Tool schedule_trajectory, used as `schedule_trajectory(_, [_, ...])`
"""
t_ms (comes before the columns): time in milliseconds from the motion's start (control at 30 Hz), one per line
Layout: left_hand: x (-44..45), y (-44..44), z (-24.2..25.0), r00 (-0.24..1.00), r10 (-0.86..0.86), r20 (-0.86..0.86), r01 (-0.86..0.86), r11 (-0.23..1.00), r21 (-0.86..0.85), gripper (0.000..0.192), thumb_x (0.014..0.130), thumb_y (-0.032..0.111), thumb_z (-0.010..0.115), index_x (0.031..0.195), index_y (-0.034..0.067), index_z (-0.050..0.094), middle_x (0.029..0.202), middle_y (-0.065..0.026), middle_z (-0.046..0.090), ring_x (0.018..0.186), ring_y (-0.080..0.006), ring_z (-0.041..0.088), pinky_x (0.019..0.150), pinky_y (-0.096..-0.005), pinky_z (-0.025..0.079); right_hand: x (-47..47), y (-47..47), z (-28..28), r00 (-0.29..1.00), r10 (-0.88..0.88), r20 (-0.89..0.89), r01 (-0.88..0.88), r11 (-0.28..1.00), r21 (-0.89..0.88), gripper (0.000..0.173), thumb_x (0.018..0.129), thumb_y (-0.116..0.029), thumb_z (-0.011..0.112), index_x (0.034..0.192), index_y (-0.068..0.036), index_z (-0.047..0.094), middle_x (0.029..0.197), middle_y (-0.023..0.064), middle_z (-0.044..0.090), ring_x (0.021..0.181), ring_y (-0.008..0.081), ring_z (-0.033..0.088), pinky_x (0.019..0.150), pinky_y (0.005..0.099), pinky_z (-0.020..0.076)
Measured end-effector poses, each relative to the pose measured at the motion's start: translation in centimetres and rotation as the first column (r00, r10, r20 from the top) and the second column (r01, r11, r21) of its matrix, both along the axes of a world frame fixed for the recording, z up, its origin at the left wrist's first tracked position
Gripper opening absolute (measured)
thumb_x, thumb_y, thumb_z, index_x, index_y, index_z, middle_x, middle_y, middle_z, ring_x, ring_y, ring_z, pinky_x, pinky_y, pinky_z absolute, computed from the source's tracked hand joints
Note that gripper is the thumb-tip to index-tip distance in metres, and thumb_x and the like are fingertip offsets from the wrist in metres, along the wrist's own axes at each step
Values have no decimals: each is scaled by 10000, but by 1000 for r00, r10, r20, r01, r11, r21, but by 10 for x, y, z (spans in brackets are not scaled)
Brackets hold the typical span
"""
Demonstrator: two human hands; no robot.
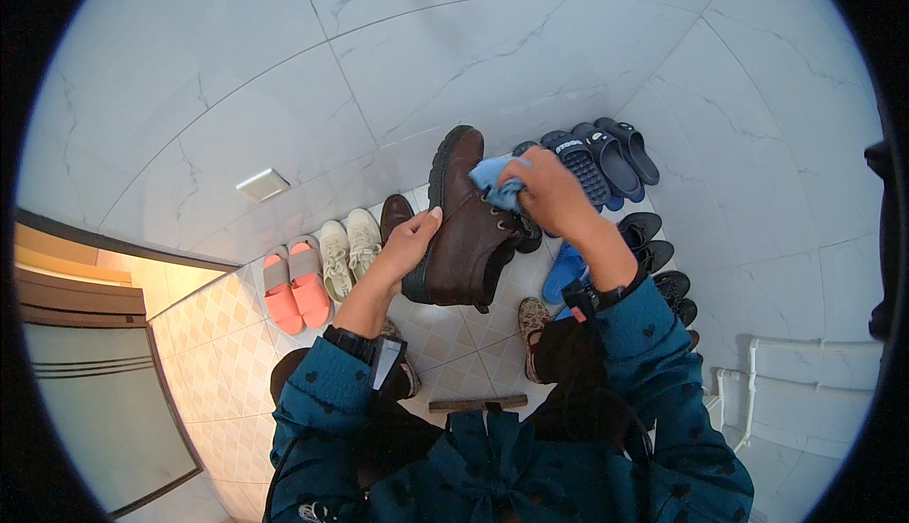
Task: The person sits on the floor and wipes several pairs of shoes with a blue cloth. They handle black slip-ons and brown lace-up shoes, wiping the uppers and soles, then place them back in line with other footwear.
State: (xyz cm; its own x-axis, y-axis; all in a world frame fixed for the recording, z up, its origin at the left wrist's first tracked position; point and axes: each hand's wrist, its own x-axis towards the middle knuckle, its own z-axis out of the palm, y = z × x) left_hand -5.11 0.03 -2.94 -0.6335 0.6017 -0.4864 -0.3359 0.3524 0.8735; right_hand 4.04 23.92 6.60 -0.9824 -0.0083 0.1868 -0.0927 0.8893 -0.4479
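A brown leather lace-up ankle boot [465, 246] is held up in front of me, toe pointing away and its dark treaded sole to the left. My left hand [412, 246] grips it at the sole's edge, thumb on the leather. My right hand [547, 186] is closed on a crumpled light blue cloth [501, 179], which lies against the boot's upper near the eyelets. Behind the held boot, another brown leather shoe [396, 212] stands on the floor by the wall, partly hidden.
Coral and grey slides [309, 281] and cream sneakers [363, 235] stand along the wall at left. Dark grey slippers [614, 161], blue slippers [564, 272] and several black shoes [653, 253] are at right. White pipes [753, 381] run along the right wall; a glazed door [99, 409] is at left.
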Motion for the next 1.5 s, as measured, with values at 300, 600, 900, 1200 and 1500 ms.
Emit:
schedule_trajectory(300, [-7, 0, -2, 998, 27, -61, -30, 998, -50, 572, 1027, 502, 544, 1351, 38, 628, 1227, -72, 675, 1129, -142, 577, 993, -290, 441, 14, -16, -3, 943, 323, -87, -332, 935, -128, 272, 745, 56, 635, 926, -147, 640, 1069, 136, 596, 1057, 409, 557, 902, 481, 491])
schedule_trajectory(600, [9, 3, 11, 994, -93, 62, 91, 995, 30, 532, 1043, 455, 541, 1358, 33, 618, 1185, -45, 674, 1082, -108, 566, 960, -269, 450, 2, 5, -11, 994, 32, -108, -43, 993, -106, 340, 755, 66, 622, 1026, -141, 639, 1062, 146, 575, 1069, 398, 556, 905, 458, 486])
schedule_trajectory(900, [16, 3, 12, 995, -95, 39, 94, 995, 36, 564, 1029, 455, 564, 1390, 23, 592, 1218, -87, 682, 1104, -143, 591, 963, -279, 464, -9, 13, -16, 928, -372, 32, 374, 923, -92, 379, 821, -3, 636, 1158, -174, 608, 1037, 166, 551, 1033, 411, 555, 866, 501, 492])
schedule_trajectory(1200, [12, 4, 8, 982, -149, -114, 144, 988, -52, 658, 1007, 475, 589, 1432, -25, 533, 1335, -163, 644, 1234, -191, 574, 1035, -294, 434, -3, -13, -28, 982, 136, -129, -134, 991, 24, 319, 739, 33, 677, 971, -186, 671, 1084, 121, 566, 1094, 374, 548, 890, 443, 506])
schedule_trajectory(1500, [17, 2, 13, 989, -147, 11, 145, 984, 99, 612, 1042, 449, 552, 1435, -19, 533, 1336, -106, 637, 1202, -154, 580, 1025, -284, 448, -10, 28, -18, 916, -400, 39, 401, 913, -75, 372, 857, 10, 614, 1175, -181, 636, 1078, 173, 585, 1017, 406, 582, 885, 457, 483])
